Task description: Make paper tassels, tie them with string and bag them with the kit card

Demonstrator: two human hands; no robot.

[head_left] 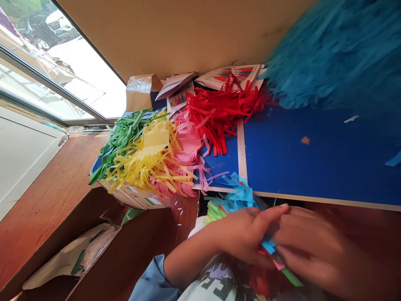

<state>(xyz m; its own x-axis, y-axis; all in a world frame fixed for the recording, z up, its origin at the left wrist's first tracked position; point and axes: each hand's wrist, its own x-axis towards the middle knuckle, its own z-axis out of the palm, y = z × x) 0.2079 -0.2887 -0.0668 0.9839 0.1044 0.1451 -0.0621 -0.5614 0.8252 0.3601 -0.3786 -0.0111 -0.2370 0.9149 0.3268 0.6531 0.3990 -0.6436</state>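
Over my lap, my left hand [250, 236] is closed around a bundle of thin coloured strips, paper by the look of it. Its blue fringe [239, 194] and lime-green fringe [216, 212] spread out beyond the hand. Blue, red, pink and green strip ends [275, 258] poke out between both hands. My right hand [316, 246] is blurred by motion, pressed against the left with its fingers bent inward. Whatever those fingers pinch is hidden. A red piece [259, 281] hangs below the left hand.
Green [130, 131], yellow [153, 152], pink [188, 140] and red [219, 110] fringed piles lie on the blue tabletop [313, 167]. A large blue fringe heap [341, 58] is at right. Paper packets [142, 92] stand along the wall. An open cardboard box [125, 246] sits lower left.
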